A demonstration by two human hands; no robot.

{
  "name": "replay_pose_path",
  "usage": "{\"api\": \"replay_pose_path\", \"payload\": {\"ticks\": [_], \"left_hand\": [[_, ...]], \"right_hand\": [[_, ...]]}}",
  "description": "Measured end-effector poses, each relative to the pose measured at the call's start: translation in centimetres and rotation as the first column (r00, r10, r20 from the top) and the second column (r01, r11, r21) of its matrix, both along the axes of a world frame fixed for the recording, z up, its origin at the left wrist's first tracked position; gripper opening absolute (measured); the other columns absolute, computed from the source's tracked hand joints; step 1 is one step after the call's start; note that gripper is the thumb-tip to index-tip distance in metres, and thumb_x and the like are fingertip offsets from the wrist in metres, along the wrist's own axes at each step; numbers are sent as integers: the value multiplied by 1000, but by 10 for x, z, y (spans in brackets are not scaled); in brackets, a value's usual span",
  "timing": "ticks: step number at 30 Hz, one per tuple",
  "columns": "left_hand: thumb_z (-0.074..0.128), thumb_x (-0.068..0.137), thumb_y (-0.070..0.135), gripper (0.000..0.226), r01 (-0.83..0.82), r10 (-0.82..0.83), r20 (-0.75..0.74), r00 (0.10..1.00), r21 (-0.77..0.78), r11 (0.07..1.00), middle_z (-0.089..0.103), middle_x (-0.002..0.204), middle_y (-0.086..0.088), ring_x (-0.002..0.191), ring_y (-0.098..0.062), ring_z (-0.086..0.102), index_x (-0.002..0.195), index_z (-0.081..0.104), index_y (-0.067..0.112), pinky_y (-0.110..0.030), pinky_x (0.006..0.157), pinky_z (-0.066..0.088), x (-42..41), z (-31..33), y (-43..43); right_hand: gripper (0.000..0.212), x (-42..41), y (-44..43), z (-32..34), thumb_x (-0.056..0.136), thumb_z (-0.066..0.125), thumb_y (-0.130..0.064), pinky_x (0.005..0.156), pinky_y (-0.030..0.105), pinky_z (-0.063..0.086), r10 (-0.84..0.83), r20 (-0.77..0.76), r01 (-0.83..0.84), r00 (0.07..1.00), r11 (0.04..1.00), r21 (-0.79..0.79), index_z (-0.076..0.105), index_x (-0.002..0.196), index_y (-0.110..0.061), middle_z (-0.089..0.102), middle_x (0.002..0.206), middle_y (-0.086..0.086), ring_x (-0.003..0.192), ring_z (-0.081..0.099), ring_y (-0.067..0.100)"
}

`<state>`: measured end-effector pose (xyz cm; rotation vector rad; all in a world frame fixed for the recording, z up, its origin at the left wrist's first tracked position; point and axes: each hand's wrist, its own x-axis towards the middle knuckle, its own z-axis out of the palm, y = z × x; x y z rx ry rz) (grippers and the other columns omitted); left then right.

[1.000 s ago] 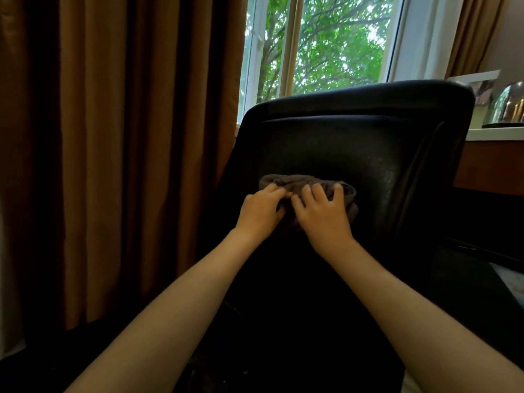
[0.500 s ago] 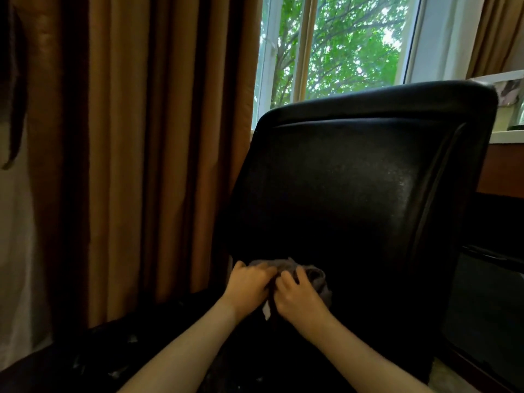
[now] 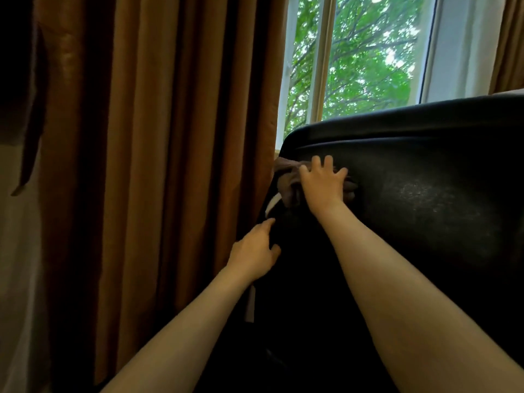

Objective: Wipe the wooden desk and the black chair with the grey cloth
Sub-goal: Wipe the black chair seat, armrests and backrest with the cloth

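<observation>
Cloth [image 3: 287,179] sits bunched against the upper left edge of the chair [image 3: 425,199] back, pressed there by the right hand [image 3: 323,184], fingers spread flat over it. The left hand [image 3: 253,252] is lower, at the chair's left edge, fingers loosely extended, holding nothing. A brown curtain [image 3: 147,143] hangs just left of the chair; a window [image 3: 357,58] shows green trees behind.

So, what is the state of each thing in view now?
cloth: bunched, pressed against the chair back.
chair: back turned to the person.
right hand: fingers spread, pressing the cloth.
left hand: open, at the chair's left edge, not on the cloth.
curtain: pulled aside, window uncovered.
</observation>
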<state>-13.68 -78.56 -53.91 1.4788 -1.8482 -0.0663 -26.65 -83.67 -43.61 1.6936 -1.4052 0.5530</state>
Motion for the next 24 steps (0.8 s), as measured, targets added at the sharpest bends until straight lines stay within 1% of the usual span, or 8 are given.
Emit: {"api": "replay_pose_path", "payload": {"ticks": [4,9,11,13,15,18,20,24], "left_hand": [[45,93,17,66,-24,26,-45,999,47,999,25,153,-4,134,-25,37,150,13,21,-44,106,36,-9,27,-22],[42,96,16,67,-74,83,-84,993,102,992,12,158,1,138,-24,31,151,3,20,-47,109,32,-13,20,-32],[44,95,18,67,-66,75,-76,994,109,992,19,156,-1,135,-25,36,151,8,21,-47,107,35,-13,9,-32],[44,94,23,61,-55,67,-92,993,127,990,34,149,-6,128,-28,44,148,18,22,-47,103,39,-8,-6,-32],[43,94,26,57,-57,82,-106,991,221,974,44,142,-11,125,-30,48,147,23,21,-41,101,41,-1,-22,-28],[45,95,25,59,-75,93,-31,995,359,930,42,145,-13,130,-29,43,149,22,17,-32,105,38,11,-43,-19],[47,94,21,60,-87,88,14,996,378,922,44,143,-11,129,-26,45,149,21,17,-31,104,40,13,-48,-8],[48,93,13,59,-100,86,53,995,378,921,48,139,-10,124,-24,49,148,25,20,-32,99,45,11,-52,4]], "right_hand": [[40,-4,-5,-13,95,44,-15,100,55,31,-7,-152,19,988,997,74,41,135,-13,22,147,15,132,23,39],[41,-2,-4,-37,95,44,-17,101,50,31,70,-274,-22,959,984,175,40,136,-14,19,148,13,132,22,40],[41,5,-1,-46,95,45,-18,100,49,32,114,-325,-33,939,969,245,42,136,-15,21,146,12,130,23,38],[39,11,4,-65,97,41,-19,98,49,32,158,-381,-45,911,957,287,44,135,-14,24,144,12,128,26,38],[38,16,12,-93,98,36,-16,99,52,31,223,-415,-68,882,932,356,44,135,-9,27,144,14,129,26,40],[39,11,27,-134,98,35,-11,102,56,25,329,-500,-55,801,873,485,46,134,-1,25,148,18,132,22,42],[38,0,35,-155,98,37,-11,104,57,22,356,-582,-1,731,853,521,49,133,-1,23,149,19,135,19,41],[39,-14,50,-175,98,38,-14,105,55,22,329,-554,10,765,853,521,47,136,-6,18,152,16,137,16,39]]}}
